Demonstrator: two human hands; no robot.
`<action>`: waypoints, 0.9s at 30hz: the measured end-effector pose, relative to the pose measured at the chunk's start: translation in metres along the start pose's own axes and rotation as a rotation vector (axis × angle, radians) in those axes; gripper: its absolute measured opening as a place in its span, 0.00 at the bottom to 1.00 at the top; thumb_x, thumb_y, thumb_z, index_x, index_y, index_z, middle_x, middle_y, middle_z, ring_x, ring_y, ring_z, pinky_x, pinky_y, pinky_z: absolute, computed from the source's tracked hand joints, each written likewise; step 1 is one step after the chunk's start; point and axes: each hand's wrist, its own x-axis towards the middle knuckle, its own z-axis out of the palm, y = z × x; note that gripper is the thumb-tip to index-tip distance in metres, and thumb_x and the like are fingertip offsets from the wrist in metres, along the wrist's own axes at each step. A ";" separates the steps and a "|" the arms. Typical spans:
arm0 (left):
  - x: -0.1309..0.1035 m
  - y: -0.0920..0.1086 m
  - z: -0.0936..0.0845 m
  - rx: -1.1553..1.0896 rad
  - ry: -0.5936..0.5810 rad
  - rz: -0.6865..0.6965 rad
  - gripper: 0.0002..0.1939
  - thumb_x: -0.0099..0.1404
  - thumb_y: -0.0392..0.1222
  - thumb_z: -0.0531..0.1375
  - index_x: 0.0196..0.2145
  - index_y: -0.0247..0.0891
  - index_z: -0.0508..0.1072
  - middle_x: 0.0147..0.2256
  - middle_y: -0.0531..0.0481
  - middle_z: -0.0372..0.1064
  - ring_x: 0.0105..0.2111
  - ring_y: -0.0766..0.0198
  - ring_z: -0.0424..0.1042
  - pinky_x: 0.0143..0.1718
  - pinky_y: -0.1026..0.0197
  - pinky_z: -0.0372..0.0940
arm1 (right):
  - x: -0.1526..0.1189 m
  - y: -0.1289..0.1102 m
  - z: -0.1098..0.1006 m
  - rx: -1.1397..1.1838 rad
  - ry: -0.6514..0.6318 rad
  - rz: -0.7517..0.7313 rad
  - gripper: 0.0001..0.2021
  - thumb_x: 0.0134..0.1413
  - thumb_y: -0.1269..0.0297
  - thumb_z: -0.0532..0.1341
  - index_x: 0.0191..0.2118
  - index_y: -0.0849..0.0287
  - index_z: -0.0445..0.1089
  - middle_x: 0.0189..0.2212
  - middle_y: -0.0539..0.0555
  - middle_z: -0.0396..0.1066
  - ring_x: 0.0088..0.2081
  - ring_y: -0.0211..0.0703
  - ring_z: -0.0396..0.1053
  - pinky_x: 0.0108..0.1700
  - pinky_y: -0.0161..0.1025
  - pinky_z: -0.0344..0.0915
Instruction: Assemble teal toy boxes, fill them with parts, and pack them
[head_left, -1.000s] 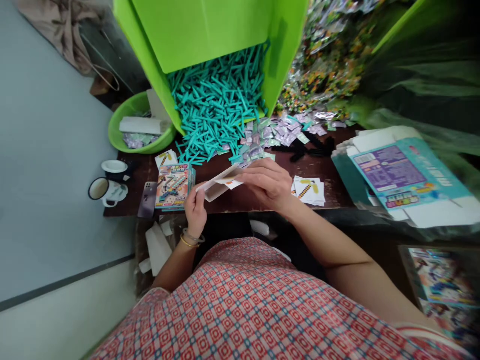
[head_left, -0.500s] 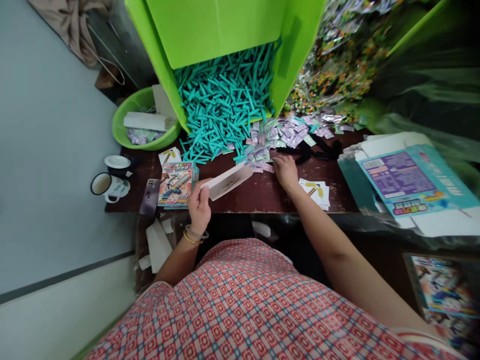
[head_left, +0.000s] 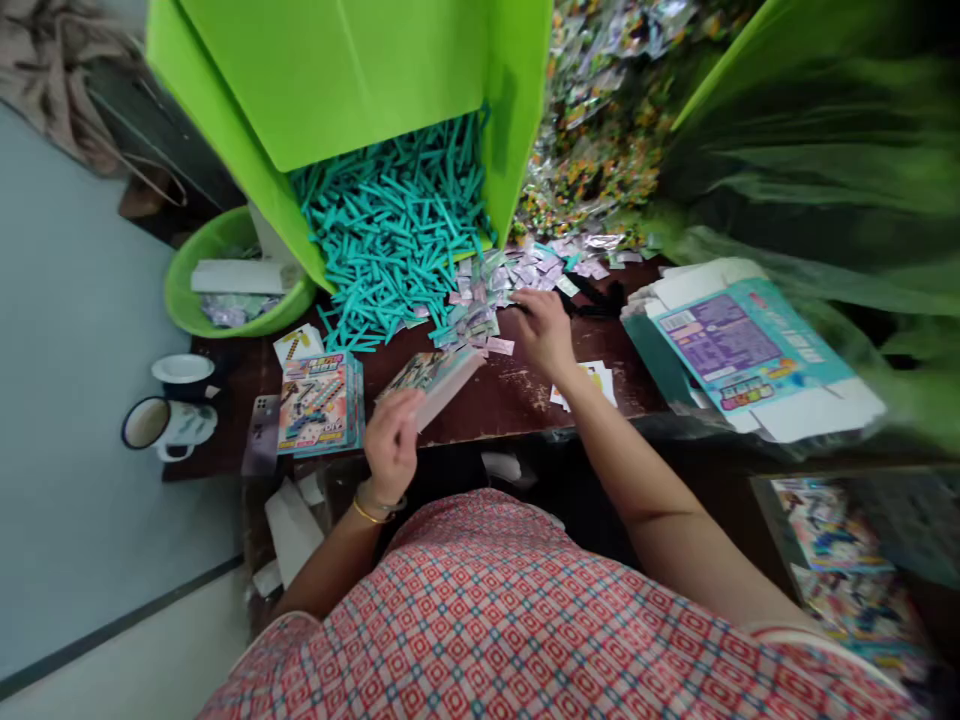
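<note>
My left hand (head_left: 393, 445) is closed on the near end of a thin cardboard box (head_left: 448, 386), held tilted over the table. A printed face and a white side of the box show. My right hand (head_left: 546, 330) reaches to the edge of a pile of small lilac and pale green sachets (head_left: 517, 270). Its fingers are bent together, and what they pinch, if anything, is too small to make out. Black fuzzy strips (head_left: 596, 297) lie just right of that hand. Under the right forearm is a small stack of white cards (head_left: 600, 383) with a yellow print.
Teal sticks (head_left: 397, 230) spill from a tipped green bin (head_left: 517, 110). To the left are printed boxes (head_left: 319, 405), a phone (head_left: 261, 435), an enamel mug (head_left: 169, 425) and a green basin (head_left: 180, 290). A large teal carton (head_left: 750, 340) lies right, beside plastic film (head_left: 825, 220).
The camera view has swung, shifting the table leftward in the picture. The box in my left hand has turned, so its printed face now shows. My right hand stays by the sachets.
</note>
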 end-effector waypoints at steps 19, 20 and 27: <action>0.050 -0.027 0.097 -1.259 -0.291 -1.233 0.17 0.62 0.47 0.74 0.44 0.38 0.77 0.42 0.46 0.80 0.34 0.63 0.79 0.31 0.64 0.71 | 0.006 -0.001 0.018 0.284 -0.179 -0.333 0.16 0.63 0.62 0.65 0.54 0.43 0.80 0.56 0.52 0.77 0.59 0.50 0.73 0.61 0.50 0.73; 0.051 -0.027 0.095 -1.229 -0.250 -1.247 0.17 0.60 0.44 0.74 0.43 0.37 0.77 0.40 0.47 0.80 0.29 0.67 0.76 0.26 0.68 0.67 | 0.025 0.001 0.019 0.284 -0.172 -0.267 0.15 0.64 0.60 0.65 0.54 0.43 0.80 0.56 0.52 0.78 0.58 0.49 0.73 0.61 0.48 0.73; 0.034 -0.031 0.073 -1.011 -0.180 -1.256 0.23 0.52 0.50 0.79 0.38 0.35 0.77 0.25 0.51 0.75 0.24 0.66 0.73 0.22 0.69 0.62 | 0.213 0.078 -0.018 0.163 0.140 0.411 0.26 0.68 0.59 0.59 0.64 0.71 0.68 0.70 0.77 0.59 0.72 0.65 0.54 0.73 0.61 0.50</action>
